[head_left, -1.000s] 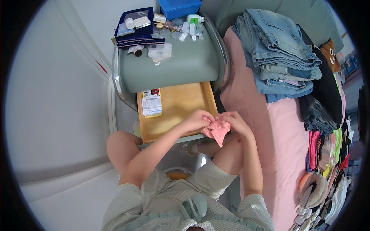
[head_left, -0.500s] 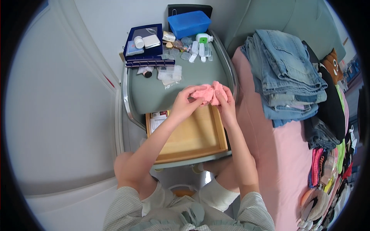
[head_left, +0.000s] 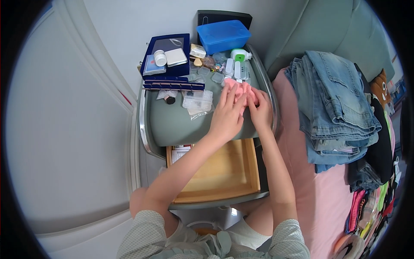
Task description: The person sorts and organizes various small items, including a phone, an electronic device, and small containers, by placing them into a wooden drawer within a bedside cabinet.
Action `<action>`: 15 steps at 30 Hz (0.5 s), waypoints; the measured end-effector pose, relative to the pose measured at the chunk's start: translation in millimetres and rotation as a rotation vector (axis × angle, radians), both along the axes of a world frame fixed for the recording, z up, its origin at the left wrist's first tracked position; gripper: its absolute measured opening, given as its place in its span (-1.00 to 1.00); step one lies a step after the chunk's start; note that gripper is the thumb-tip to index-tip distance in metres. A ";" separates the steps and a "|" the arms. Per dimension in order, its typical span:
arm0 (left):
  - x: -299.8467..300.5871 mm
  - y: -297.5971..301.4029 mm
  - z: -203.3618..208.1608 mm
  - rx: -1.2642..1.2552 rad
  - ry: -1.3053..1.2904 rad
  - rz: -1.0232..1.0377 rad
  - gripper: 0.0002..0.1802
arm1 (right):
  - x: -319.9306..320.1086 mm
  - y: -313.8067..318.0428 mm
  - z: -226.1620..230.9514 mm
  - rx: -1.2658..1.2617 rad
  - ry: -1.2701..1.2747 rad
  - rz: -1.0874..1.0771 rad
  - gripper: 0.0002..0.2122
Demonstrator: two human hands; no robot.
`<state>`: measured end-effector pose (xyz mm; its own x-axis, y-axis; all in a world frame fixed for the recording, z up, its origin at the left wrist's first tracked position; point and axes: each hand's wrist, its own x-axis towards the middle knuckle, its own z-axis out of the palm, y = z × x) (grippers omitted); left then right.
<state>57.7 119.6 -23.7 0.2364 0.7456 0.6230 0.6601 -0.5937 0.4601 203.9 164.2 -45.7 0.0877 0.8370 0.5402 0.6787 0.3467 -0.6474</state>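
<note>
A crumpled soft pink cloth (head_left: 244, 87) is at the right part of the grey-green nightstand top, beside several small white and clear plastic boxes (head_left: 235, 68). My left hand (head_left: 227, 114) holds its left side, the fingers long and slightly spread over the fabric with the thumb turned inward. On its right side my right hand (head_left: 261, 113) pinches the fabric between thumb and fingers. My fingers cover much of the cloth, and whether anything lies inside it cannot be seen. Below my wrists, the wooden drawer (head_left: 224, 168) is pulled out, with papers (head_left: 179, 154) in its far left corner.
At the back of the nightstand (head_left: 168, 125) sit a blue plastic box (head_left: 224, 36) and a dark blue case (head_left: 176, 42) bearing a white bottle (head_left: 159, 58). Clear plastic pieces (head_left: 197, 101) lie mid-top. Folded jeans (head_left: 330, 99) are stacked on the pink bed (head_left: 297, 190) at right.
Both hands have carried the pink cloth from above the drawer's back edge farther over the nightstand top, toward the small boxes. The left fingers are now straighter. The view has shifted.
</note>
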 end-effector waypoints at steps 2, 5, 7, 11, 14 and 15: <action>-4.0 -8.9 -1.9 -0.030 0.025 0.018 -0.39 | -1.9 -5.2 2.3 0.041 -0.072 -0.042 -0.71; -16.4 -20.4 1.1 -0.053 0.036 0.047 -0.41 | -11.2 -16.1 14.9 0.112 -0.129 -0.077 -0.65; -26.2 -29.4 1.9 -0.046 0.024 0.064 -0.42 | -18.0 -26.0 18.1 0.277 -0.172 -0.145 -0.66; -51.8 -48.7 8.3 -0.026 0.030 0.152 -0.47 | -34.6 -53.3 25.1 0.276 -0.147 0.008 -0.68; -71.4 -68.1 0.3 -0.083 -0.042 0.317 -0.50 | -43.9 -70.5 18.3 0.090 -0.097 0.119 -0.80; -76.5 -74.1 -6.6 -0.078 -0.043 0.318 -0.50 | -47.3 -75.0 15.3 -0.024 -0.044 0.169 -0.82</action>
<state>-18.8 45.4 -30.3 -0.0417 0.8239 0.5651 0.7856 -0.3224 0.5281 156.6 89.2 -30.4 -0.0789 0.8507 0.5197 0.6401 0.4428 -0.6278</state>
